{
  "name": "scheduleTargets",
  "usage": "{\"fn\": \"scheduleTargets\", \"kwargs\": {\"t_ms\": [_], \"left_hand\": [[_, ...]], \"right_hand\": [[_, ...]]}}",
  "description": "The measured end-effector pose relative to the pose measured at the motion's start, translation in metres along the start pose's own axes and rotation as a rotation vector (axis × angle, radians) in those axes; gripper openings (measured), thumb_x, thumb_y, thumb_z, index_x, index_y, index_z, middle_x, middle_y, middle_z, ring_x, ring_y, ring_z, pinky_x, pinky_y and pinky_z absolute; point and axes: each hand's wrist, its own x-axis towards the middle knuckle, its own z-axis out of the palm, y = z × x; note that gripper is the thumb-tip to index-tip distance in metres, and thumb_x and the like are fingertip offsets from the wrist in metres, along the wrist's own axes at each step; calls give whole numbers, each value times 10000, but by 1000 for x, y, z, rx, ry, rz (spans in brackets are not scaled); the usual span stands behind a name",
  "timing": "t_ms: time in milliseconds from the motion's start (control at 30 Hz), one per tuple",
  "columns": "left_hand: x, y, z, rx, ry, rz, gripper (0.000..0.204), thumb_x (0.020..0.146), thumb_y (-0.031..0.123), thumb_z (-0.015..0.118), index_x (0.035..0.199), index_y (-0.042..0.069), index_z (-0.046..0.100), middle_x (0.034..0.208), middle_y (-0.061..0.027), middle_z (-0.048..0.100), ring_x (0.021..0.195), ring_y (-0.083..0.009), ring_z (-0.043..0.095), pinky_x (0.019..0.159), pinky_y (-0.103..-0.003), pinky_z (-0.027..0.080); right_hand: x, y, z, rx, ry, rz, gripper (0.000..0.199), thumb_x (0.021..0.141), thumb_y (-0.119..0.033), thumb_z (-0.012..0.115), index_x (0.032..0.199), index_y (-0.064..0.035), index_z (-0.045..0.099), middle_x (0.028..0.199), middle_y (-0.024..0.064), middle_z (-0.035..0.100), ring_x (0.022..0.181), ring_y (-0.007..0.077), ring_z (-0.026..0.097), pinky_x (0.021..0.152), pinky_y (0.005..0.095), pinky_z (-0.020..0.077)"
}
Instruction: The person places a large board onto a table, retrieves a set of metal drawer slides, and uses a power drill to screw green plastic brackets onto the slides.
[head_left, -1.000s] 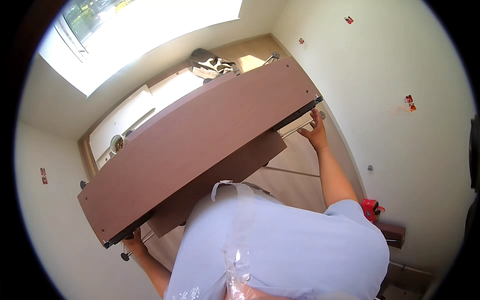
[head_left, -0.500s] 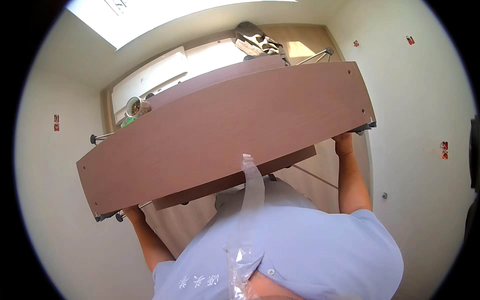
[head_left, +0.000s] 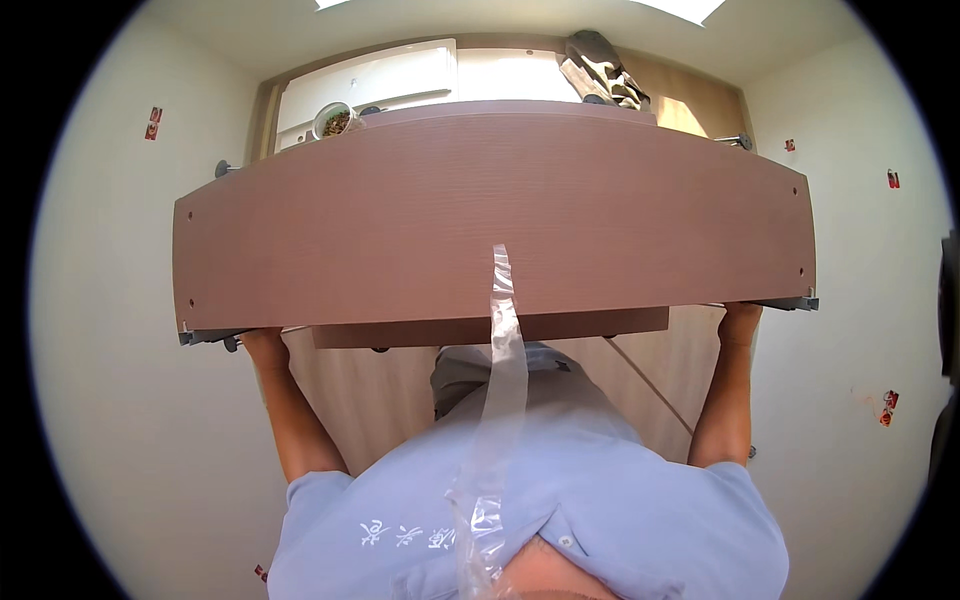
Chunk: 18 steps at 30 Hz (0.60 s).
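Nearest was the person's light blue shirt (head_left: 620, 480), with white lettering on the chest, and grey trousers (head_left: 460, 378) below it. A clear strip (head_left: 508, 360) ran up from the collar and crossed in front of the big brown board; I couldn't tell whether its tip touched the wood.

Both forearms reached forward, well apart. The left hand (head_left: 265, 348) was at the board's near edge, close to its left end, and the right hand (head_left: 740, 322) was at the same edge near the right end. The fingers of both were tucked under and out of sight, so I couldn't tell whether they were clenched on anything or merely resting there.

The board (head_left: 480, 210) lay across the space in front of the person, broad face up, its near edge almost level from side to side. Two small holes marked each end, and a dark rail (head_left: 215, 337) poked out at the left near corner, a matching one (head_left: 790, 304) at the right. Under it a lower panel (head_left: 590, 326) showed, above the wood-toned floor (head_left: 345, 395).

Past the far edge, round feet (head_left: 223, 169) stuck out at either side. Beyond stood a clear tub (head_left: 337, 121) of small brownish bits, then white panels (head_left: 375, 75) and a crumpled dark cloth (head_left: 603, 72). Red-marked wall boxes (head_left: 152, 123) dotted the pale walls (head_left: 110, 330).
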Motion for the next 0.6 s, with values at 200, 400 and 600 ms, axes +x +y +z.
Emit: {"fn": "scheduleTargets", "kwargs": {"t_ms": [200, 400, 600], "left_hand": [[-33, 54, -29, -451, 13, -364, 365, 746, -31, 772, 1101, -22, 690, 1040, -48, 690, 963, -195, 645, 916, -358, 516], [-50, 86, -50, -482, -6, -487, 465, 714, -59, 798, 1158, -8, 672, 1067, -46, 687, 996, -218, 656, 952, -373, 518], [-52, 85, -53, -489, -44, -421, 519, 715, -31, 768, 1219, 17, 653, 1119, -40, 677, 1041, -218, 643, 991, -379, 491]], "right_hand": [[-3, -28, -30, 58, -69, 106, 326, 813, -29, 759, 1129, 7, 684, 1039, 20, 680, 961, 164, 634, 925, 320, 501], [6, -48, -52, -22, -140, 150, 345, 777, -14, 768, 1111, -6, 684, 1027, 25, 680, 953, 167, 630, 903, 327, 493], [5, -29, -48, 63, -139, 140, 403, 761, -38, 833, 1116, -45, 643, 999, 12, 651, 928, 172, 612, 891, 354, 506]]}}
